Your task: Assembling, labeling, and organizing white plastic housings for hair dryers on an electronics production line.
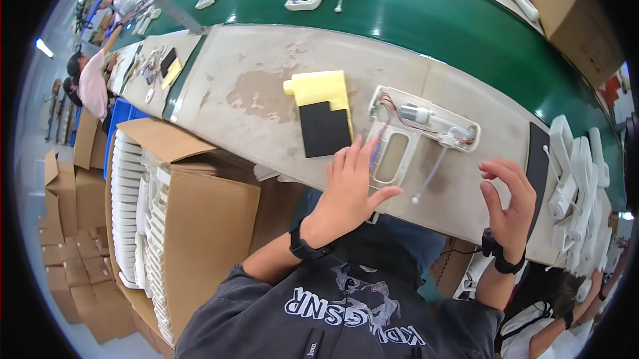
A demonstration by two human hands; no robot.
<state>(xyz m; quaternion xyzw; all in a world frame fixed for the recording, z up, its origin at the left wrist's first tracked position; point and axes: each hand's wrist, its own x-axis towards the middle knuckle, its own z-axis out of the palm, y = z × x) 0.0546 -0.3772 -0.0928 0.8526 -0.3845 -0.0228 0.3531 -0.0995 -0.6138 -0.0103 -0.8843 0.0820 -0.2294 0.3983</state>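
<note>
In front of me on the worktable lies an open white gun-shaped plastic housing (436,127) with a looped handle. Inside it are a silver motor (416,114), thin red and dark wires, and a white fitting. A thin rod with a round tip (429,176) sticks out toward me. My left hand (351,182) lies flat with fingers spread, its fingertips at the left edge of the handle; whether they press on it I cannot tell. My right hand (511,199) is raised over the table to the right of the housing, fingers curled loosely apart, holding nothing.
A yellow foam block (324,86) and a black pad (325,129) lie left of the housing. White housings (572,186) are piled at right by a black mat (538,176). Beyond runs a green conveyor (259,7) carrying similar units. A cardboard box (206,239) of white parts stands lower left; people work nearby.
</note>
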